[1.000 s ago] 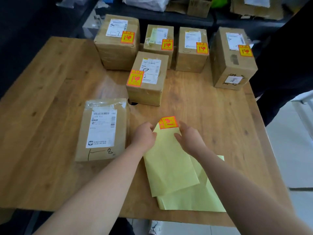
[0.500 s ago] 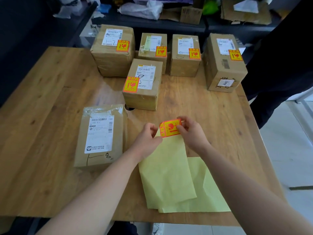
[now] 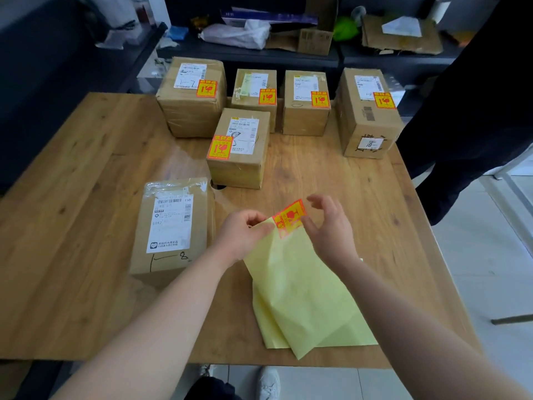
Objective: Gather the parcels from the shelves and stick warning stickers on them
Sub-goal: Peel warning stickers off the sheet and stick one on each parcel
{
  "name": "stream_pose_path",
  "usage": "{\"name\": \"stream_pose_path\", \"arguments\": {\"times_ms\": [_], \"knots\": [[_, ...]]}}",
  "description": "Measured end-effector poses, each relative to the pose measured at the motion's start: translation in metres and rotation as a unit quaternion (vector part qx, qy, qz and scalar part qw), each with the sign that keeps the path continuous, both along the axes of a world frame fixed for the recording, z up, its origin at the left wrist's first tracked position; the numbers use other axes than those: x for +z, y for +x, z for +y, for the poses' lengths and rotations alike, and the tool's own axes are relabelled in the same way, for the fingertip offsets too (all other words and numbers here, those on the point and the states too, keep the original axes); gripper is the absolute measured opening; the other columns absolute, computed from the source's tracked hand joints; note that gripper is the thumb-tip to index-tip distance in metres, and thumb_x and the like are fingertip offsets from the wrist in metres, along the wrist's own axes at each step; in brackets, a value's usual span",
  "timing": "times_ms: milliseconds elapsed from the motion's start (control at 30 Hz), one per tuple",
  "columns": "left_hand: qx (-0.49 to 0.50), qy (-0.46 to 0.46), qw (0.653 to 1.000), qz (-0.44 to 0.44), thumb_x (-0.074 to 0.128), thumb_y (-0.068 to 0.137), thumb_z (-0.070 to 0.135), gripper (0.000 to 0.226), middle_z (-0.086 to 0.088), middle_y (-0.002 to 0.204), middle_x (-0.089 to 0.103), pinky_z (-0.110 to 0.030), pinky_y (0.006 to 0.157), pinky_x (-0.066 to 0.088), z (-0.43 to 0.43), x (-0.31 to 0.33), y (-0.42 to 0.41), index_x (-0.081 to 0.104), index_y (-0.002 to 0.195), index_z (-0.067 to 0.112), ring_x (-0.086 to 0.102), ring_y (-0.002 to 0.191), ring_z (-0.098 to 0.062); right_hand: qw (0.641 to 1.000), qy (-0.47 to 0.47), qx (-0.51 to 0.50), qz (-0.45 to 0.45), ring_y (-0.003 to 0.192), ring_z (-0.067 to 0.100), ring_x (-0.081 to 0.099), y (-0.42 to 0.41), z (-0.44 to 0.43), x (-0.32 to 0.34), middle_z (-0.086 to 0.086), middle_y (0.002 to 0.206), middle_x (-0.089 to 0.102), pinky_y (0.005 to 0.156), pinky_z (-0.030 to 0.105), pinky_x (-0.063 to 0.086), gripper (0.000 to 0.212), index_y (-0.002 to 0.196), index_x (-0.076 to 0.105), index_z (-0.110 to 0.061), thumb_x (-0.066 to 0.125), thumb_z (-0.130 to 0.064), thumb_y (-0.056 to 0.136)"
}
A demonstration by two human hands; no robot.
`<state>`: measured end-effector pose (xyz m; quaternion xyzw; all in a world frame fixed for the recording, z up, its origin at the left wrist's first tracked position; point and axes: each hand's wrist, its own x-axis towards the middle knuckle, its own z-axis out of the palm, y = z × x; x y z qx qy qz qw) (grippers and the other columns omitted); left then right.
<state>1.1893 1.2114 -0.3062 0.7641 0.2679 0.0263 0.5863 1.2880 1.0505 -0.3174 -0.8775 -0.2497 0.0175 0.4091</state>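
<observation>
The left hand [image 3: 245,235] pinches the top corner of the yellow backing sheet [image 3: 302,290], its grip narrow; the warning sticker [image 3: 289,217] stands half-peeled at that corner, touching the right hand [image 3: 328,226], whose fingers spread wide. The unstickered parcel [image 3: 173,229] lies just left, bare desk [image 3: 72,226] beyond it

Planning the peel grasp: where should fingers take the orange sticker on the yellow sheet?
Pinch the orange sticker by its lifted upper-right corner, coming from the right. That end stands free of the yellow backing sheet; the lower-left end is still stuck near the left hand.
</observation>
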Motion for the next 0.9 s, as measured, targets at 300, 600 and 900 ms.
{"name": "stream_pose_path", "arguments": {"times_ms": [300, 600, 900], "knots": [[0.000, 0.029, 0.998, -0.047, 0.067, 0.088, 0.018, 0.008, 0.007, 0.083, 0.072, -0.027, 0.073, 0.048, -0.013, 0.004, -0.014, 0.075, 0.088, 0.022, 0.063, 0.075, -0.006, 0.996, 0.036, 0.073, 0.026, 0.082, 0.004, 0.063, -0.034, 0.009, 0.006, -0.008, 0.092, 0.071, 0.077, 0.027, 0.051, 0.014, 0.097, 0.076, -0.022, 0.071, -0.024, 0.084], [-0.037, 0.065, 0.994, -0.074, 0.066, 0.089, 0.014, 0.012, 0.013, 0.082, 0.069, -0.009, 0.067, 0.042, -0.017, 0.007, -0.019, 0.073, 0.087, 0.025, 0.058, 0.071, 0.010, 0.991, 0.052, 0.047, 0.112, 0.079, 0.004, 0.066, -0.039, 0.005, 0.011, -0.007, 0.087, 0.074, 0.076, 0.029, 0.054, 0.013, 0.093, 0.078, -0.018, 0.073, -0.022, 0.082], [-0.042, 0.057, 0.996, -0.054, 0.063, 0.091, 0.021, 0.010, 0.007, 0.087, 0.072, -0.026, 0.072, 0.050, -0.019, 0.010, -0.025, 0.072, 0.088, 0.026, 0.064, 0.080, -0.008, 0.976, 0.091, 0.049, 0.190, 0.064, -0.004, 0.061, -0.038, 0.004, 0.020, -0.008, 0.075, 0.072, 0.063, 0.012, 0.046, 0.007, 0.085, 0.077, -0.014, 0.070, -0.017, 0.084]]}}
